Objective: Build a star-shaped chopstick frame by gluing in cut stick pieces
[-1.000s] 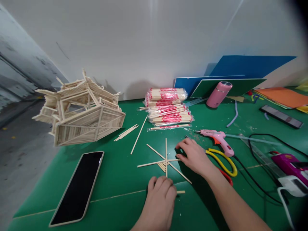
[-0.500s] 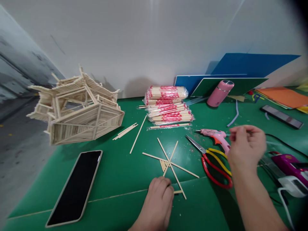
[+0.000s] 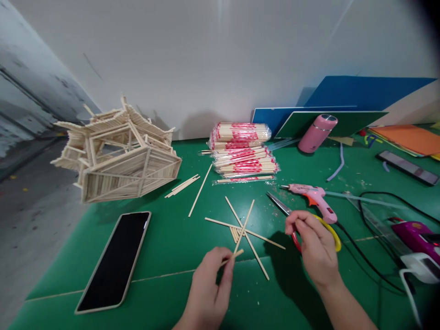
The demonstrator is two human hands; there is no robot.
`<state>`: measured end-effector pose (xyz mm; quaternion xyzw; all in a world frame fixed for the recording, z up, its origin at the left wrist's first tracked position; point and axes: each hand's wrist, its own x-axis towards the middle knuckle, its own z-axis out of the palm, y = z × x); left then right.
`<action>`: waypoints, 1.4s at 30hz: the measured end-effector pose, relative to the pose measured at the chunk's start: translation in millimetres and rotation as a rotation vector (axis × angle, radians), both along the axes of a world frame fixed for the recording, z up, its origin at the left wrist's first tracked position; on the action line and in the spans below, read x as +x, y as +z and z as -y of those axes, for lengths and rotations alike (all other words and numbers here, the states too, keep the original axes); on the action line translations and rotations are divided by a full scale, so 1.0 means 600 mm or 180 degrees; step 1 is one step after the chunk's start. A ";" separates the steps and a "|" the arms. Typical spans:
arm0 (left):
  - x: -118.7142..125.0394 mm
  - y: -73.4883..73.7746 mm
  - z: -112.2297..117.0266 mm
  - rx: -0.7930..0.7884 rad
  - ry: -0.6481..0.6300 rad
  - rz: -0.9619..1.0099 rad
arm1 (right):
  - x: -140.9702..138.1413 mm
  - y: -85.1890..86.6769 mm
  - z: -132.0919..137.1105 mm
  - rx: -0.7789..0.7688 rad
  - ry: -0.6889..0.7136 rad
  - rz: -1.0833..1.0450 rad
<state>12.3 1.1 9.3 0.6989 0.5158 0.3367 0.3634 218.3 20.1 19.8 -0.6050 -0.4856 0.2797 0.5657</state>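
Note:
My left hand (image 3: 210,286) is low in the middle and pinches a short wooden stick (image 3: 234,255) between thumb and fingers, just off the green table (image 3: 165,243). Ahead of it lie several long sticks crossed in a star (image 3: 244,229) with short pieces at the centre. My right hand (image 3: 314,247) hovers with its fingers curled together right over the handles of the red and yellow scissors (image 3: 279,205). I cannot tell whether it grips them or holds anything.
A stick-built model house (image 3: 120,156) stands at the left, with a phone (image 3: 115,259) in front. Packs of chopsticks (image 3: 242,153) are stacked at the back. A pink glue gun (image 3: 311,195), a pink bottle (image 3: 316,133), cables, a purple tool (image 3: 417,236) and coloured boards sit on the right.
My right hand left the crossed sticks, rose to the right, then came down over the scissors. My left hand lifted a short stick. The crossed sticks were turned.

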 end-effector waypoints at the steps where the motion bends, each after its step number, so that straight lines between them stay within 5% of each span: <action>1: 0.001 0.009 -0.004 -0.0380 0.0140 0.0213 | -0.006 0.003 0.007 -0.0082 0.0132 -0.0004; 8: 0.030 0.041 -0.024 -0.2043 0.0354 0.1710 | -0.044 0.004 0.026 -0.0617 0.1048 0.0081; 14: 0.035 0.038 -0.007 -0.2176 0.0047 0.1734 | -0.066 0.010 0.025 -0.0508 0.1729 0.0132; 20: 0.027 0.008 0.035 -0.2239 0.0070 0.1659 | -0.059 0.006 0.046 -0.0738 0.2211 0.0357; 34: 0.027 -0.001 0.039 -0.1986 -0.0027 0.1467 | -0.059 -0.007 0.055 -0.0708 0.2061 0.0261; 42: 0.021 0.016 0.023 -0.2083 0.0076 0.1306 | -0.040 -0.005 0.050 -0.0871 0.1035 -0.0136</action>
